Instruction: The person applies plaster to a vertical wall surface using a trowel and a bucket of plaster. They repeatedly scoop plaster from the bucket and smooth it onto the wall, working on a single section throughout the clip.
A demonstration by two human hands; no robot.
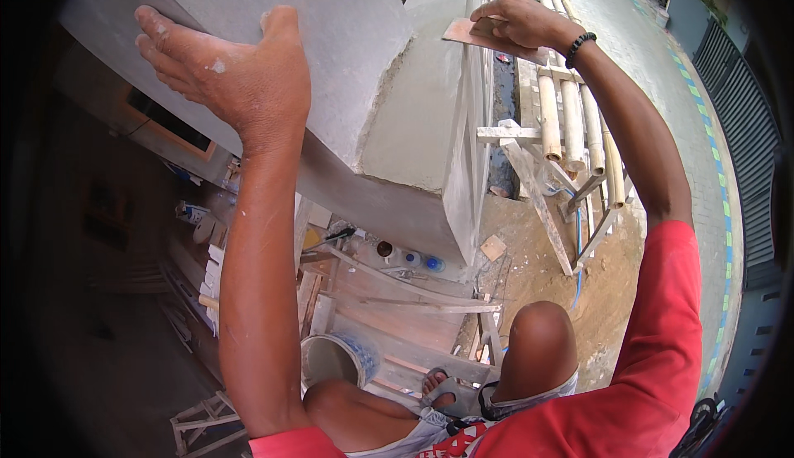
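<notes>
My left hand is raised in front of the smooth grey plastered surface, its fingers stretched out and the thumb pointing up. Pale smears mark its back and fingertips, and it holds nothing. At the upper right, my right hand grips a plastering trowel with a flat, reddish blade. The blade is by the corner of a plastered column face; whether it touches the edge I cannot tell. A rough seam divides that darker, damp-looking face from the lighter plaster on its left.
Bamboo poles rest on a wooden trestle to the right, beside a narrow ditch. Below me are scaffold planks, a bucket and several bottles. A paved lane runs along the far right.
</notes>
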